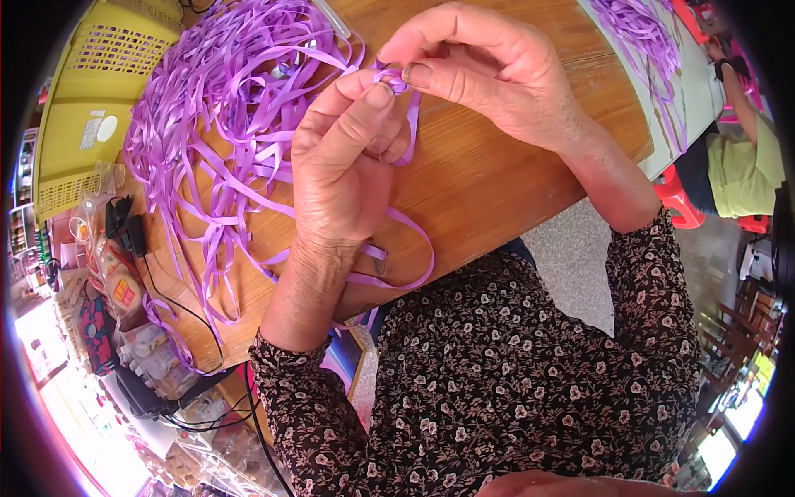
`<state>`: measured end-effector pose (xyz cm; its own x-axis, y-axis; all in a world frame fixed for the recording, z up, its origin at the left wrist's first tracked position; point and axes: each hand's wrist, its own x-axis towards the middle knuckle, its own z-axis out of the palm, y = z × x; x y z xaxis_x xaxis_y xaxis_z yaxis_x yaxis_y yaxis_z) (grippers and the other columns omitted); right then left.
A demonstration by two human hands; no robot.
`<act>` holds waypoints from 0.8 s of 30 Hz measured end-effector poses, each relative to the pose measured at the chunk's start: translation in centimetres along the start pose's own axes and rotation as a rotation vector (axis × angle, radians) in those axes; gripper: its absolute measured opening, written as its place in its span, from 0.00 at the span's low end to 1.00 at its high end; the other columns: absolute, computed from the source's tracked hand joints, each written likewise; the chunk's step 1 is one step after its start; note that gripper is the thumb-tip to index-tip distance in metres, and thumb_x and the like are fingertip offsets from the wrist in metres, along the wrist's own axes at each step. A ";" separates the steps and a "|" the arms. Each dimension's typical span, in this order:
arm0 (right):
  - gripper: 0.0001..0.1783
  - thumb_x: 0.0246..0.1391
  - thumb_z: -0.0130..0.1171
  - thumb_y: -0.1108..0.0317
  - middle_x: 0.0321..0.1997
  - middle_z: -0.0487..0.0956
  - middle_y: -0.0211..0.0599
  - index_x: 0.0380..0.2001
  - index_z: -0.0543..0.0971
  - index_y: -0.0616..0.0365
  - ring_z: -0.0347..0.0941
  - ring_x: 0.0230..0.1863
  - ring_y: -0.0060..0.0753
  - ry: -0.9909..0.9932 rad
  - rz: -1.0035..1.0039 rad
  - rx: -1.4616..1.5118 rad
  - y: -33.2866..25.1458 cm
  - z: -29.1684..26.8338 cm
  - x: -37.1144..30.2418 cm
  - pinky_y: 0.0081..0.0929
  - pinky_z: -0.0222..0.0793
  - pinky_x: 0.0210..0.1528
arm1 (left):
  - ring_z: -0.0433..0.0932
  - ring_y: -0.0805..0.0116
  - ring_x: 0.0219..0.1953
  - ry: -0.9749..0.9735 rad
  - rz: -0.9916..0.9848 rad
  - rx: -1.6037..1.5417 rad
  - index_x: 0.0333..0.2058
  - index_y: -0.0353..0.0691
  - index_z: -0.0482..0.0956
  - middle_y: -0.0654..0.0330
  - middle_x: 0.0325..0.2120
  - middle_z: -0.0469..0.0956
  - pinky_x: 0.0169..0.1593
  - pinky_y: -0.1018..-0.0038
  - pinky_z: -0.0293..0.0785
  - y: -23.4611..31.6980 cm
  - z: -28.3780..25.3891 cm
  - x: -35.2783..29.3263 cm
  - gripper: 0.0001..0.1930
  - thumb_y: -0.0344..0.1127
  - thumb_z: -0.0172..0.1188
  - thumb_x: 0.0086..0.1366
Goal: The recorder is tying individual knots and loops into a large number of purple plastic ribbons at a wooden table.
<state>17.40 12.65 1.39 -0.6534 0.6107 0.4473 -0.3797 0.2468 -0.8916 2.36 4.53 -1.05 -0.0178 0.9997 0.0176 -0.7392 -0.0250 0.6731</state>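
Between my two hands, over the wooden table, a purple ribbon (391, 79) is bunched into a small loop or knot. My left hand (348, 141) pinches it from below with thumb and fingertips. From the right, the thumb and forefinger of my right hand (489, 74) grip the same bunched spot. A ribbon tail hangs behind my left fingers, and another strand curves beneath my left wrist. To the left lies a large tangled heap of purple ribbon (207, 108), with loose strands trailing toward the table's near edge.
A yellow perforated basket (108, 91) stands at the far left. Below it are packaged goods (124, 290) and a black cable (178, 294). At upper right, more purple ribbon (638, 37) lies on a white table (654, 108); a person in a yellow-green top (741, 178) sits near a red stool (681, 199).
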 end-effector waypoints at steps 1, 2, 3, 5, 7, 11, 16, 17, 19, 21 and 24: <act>0.06 0.54 0.56 0.74 0.34 0.78 0.27 0.36 0.78 0.62 0.73 0.37 0.17 0.000 -0.115 -0.123 0.6 -0.2 0.0 0.17 0.69 0.40 | 0.55 0.81 0.20 -0.038 -0.008 -0.018 0.37 0.37 0.76 0.72 0.18 0.64 0.24 0.82 0.51 -0.1 -0.2 0.1 0.06 0.29 0.56 0.61; 0.06 0.54 0.56 0.74 0.34 0.78 0.27 0.36 0.78 0.62 0.73 0.37 0.17 0.001 -0.117 -0.125 0.8 -0.6 0.0 0.17 0.69 0.40 | 0.55 0.81 0.20 -0.077 -0.016 -0.035 0.37 0.37 0.76 0.72 0.18 0.63 0.24 0.81 0.51 -0.1 -0.2 0.2 0.06 0.29 0.56 0.61; 0.07 0.53 0.56 0.75 0.35 0.78 0.27 0.37 0.78 0.61 0.73 0.37 0.17 -0.035 -0.189 -0.210 0.9 -0.7 0.1 0.17 0.69 0.40 | 0.55 0.81 0.20 -0.072 -0.014 -0.034 0.37 0.37 0.76 0.72 0.18 0.63 0.24 0.81 0.51 0.0 -0.2 0.2 0.06 0.29 0.56 0.61; 0.08 0.53 0.56 0.76 0.35 0.78 0.28 0.38 0.78 0.59 0.73 0.38 0.17 -0.075 -0.261 -0.291 1.1 -1.0 0.3 0.17 0.69 0.40 | 0.53 0.81 0.20 0.002 -0.009 0.054 0.31 0.37 0.70 0.71 0.19 0.60 0.25 0.81 0.50 0.3 0.2 0.0 0.06 0.34 0.52 0.63; 0.14 0.49 0.60 0.72 0.37 0.78 0.32 0.41 0.77 0.57 0.74 0.38 0.25 -0.141 -0.306 -0.476 0.7 -1.5 0.4 0.21 0.70 0.40 | 0.53 0.81 0.20 -0.020 -0.012 0.055 0.32 0.37 0.70 0.71 0.19 0.60 0.25 0.81 0.50 0.3 0.1 0.0 0.06 0.33 0.52 0.63; 0.08 0.49 0.60 0.78 0.34 0.78 0.34 0.35 0.79 0.61 0.74 0.36 0.28 -0.233 -0.915 -0.715 1.3 -3.1 2.6 0.21 0.68 0.37 | 0.54 0.82 0.19 -0.072 0.005 0.019 0.37 0.36 0.76 0.72 0.18 0.62 0.24 0.82 0.50 0.0 -0.2 0.2 0.06 0.29 0.56 0.61; 0.09 0.46 0.61 0.79 0.31 0.78 0.35 0.34 0.80 0.60 0.74 0.34 0.33 -0.183 -0.976 -0.762 1.4 -3.2 2.6 0.23 0.68 0.35 | 0.54 0.82 0.19 -0.035 0.014 0.048 0.37 0.36 0.75 0.73 0.18 0.62 0.24 0.82 0.50 0.0 0.3 0.1 0.06 0.29 0.55 0.62; 0.09 0.46 0.61 0.79 0.31 0.78 0.35 0.34 0.80 0.60 0.74 0.34 0.33 -0.182 -0.975 -0.763 1.4 -3.1 2.6 0.23 0.68 0.35 | 0.54 0.82 0.19 -0.047 0.009 0.058 0.37 0.36 0.75 0.73 0.17 0.62 0.23 0.82 0.50 0.1 0.2 0.1 0.06 0.28 0.55 0.62; 0.10 0.45 0.62 0.79 0.31 0.78 0.35 0.34 0.80 0.60 0.74 0.33 0.33 -0.158 -0.981 -0.851 1.2 -3.1 2.4 0.23 0.68 0.35 | 0.54 0.82 0.20 -0.057 -0.007 0.058 0.39 0.35 0.74 0.72 0.18 0.62 0.25 0.82 0.51 0.1 0.0 0.1 0.07 0.29 0.55 0.62; 0.10 0.44 0.62 0.79 0.31 0.77 0.35 0.33 0.80 0.59 0.74 0.32 0.34 -0.149 -1.023 -0.876 1.1 -3.2 2.6 0.24 0.68 0.34 | 0.54 0.82 0.20 -0.065 -0.024 0.056 0.40 0.34 0.74 0.72 0.19 0.62 0.26 0.82 0.52 0.1 0.0 0.1 0.09 0.29 0.54 0.62; 0.10 0.43 0.62 0.79 0.30 0.76 0.34 0.32 0.79 0.59 0.72 0.30 0.35 -0.103 -0.769 -0.916 -1.6 -1.7 1.0 0.25 0.65 0.31 | 0.54 0.82 0.20 -0.005 -0.017 0.147 0.40 0.33 0.73 0.71 0.19 0.62 0.25 0.82 0.52 0.2 0.4 0.1 0.09 0.29 0.54 0.62</act>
<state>18.42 14.15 3.15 -0.5250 0.0160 0.8509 -0.1141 0.9895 -0.0890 2.46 4.58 -0.61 -0.0023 1.0000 0.0089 -0.6326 -0.0083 0.7744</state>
